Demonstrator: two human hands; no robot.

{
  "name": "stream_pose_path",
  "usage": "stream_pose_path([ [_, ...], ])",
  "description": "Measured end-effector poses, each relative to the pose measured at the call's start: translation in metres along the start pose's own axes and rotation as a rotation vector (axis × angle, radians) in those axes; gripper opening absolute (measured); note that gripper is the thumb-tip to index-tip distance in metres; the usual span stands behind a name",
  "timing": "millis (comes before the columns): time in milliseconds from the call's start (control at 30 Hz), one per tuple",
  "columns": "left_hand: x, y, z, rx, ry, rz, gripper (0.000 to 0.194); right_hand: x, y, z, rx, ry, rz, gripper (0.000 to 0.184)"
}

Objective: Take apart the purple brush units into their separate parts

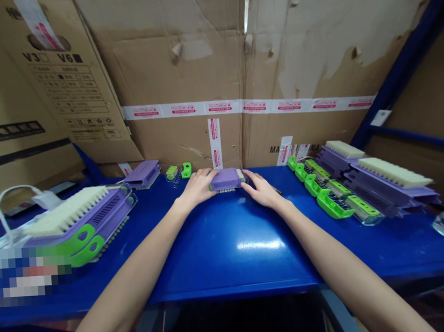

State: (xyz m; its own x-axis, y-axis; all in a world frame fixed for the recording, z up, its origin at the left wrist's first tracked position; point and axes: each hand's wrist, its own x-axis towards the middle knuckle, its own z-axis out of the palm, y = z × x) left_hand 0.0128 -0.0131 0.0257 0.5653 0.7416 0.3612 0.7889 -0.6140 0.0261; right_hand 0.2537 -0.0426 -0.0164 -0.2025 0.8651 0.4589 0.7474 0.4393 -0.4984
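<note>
Near the back of the blue shelf, a purple plastic casing (226, 179) lies between my two hands, with pale bristle-like teeth just showing under its front edge. My left hand (200, 185) grips its left end, where a bit of green shows by the fingertips. Around the right end, beside a clear piece and a cream-coloured strip, close the thumb and fingers of my right hand (263, 189). The fingers partly hide both ends. To the left of my left hand lie a green end piece (186, 170) and a clear piece with a yellow-green insert (172, 172).
A stack of purple casings with green ends (108, 213) stands at left, near another purple casing (143, 174) and a white cable (6, 209). Green end pieces (332, 207), clear pieces (363, 210) and purple casings with cream tops (396, 185) line the right. Cardboard (171, 69) walls the back.
</note>
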Motion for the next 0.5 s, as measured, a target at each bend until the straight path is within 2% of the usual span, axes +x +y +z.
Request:
stream_pose_path([
  [133, -0.010, -0.004, -0.007, -0.264, 0.000, -0.113, 0.059, 0.004, 0.002, -0.002, 0.198, 0.064, 0.007, 0.048],
  [233, -0.014, -0.002, -0.013, -0.520, -0.018, -0.221, 0.056, 0.006, 0.001, -0.002, 0.406, 0.018, 0.033, 0.041],
  [333, -0.013, 0.002, -0.014, -0.682, -0.019, -0.309, 0.056, 0.007, -0.001, -0.001, 0.531, 0.006, 0.106, 0.041],
  [500, -0.014, 0.010, -0.014, -0.929, -0.173, -0.489, 0.059, 0.007, -0.003, 0.001, 0.540, 0.066, 0.241, 0.043],
])
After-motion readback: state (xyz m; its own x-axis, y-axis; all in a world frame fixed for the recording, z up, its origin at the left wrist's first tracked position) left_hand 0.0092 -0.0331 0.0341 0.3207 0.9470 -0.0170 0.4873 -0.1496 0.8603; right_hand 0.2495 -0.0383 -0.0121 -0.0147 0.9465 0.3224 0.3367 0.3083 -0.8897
